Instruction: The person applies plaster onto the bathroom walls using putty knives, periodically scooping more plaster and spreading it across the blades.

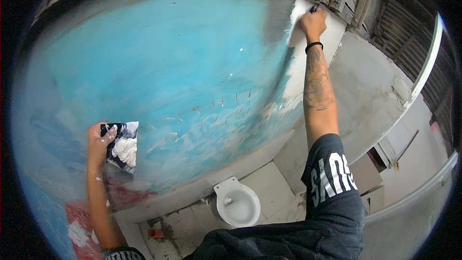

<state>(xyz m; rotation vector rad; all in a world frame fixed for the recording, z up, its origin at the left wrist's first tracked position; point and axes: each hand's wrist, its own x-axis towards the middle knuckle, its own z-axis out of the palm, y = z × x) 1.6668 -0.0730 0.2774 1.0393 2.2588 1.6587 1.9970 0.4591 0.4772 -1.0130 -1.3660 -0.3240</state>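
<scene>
My left hand [98,143] grips the edge of a flat dark plate [121,165], with the thumb over its face. A thick heap of white putty [125,151] sits on this plate. My right arm reaches up to the far right corner of a wall painted blue [183,62]. There my right hand [314,24] is closed round a tool with a dark handle [314,8]; its working end is hidden behind the hand. Fresh white coating [299,78] covers a strip of wall around and below that hand. Scratches mark the lower part of the blue paint.
A white toilet bowl [241,206] stands on the tiled floor [269,180] below. Rough wooden beams [363,0] run along the top right. A grey partition [368,82] with a pale curved edge [429,62] stands to the right. Red patches [79,212] show low on the left wall.
</scene>
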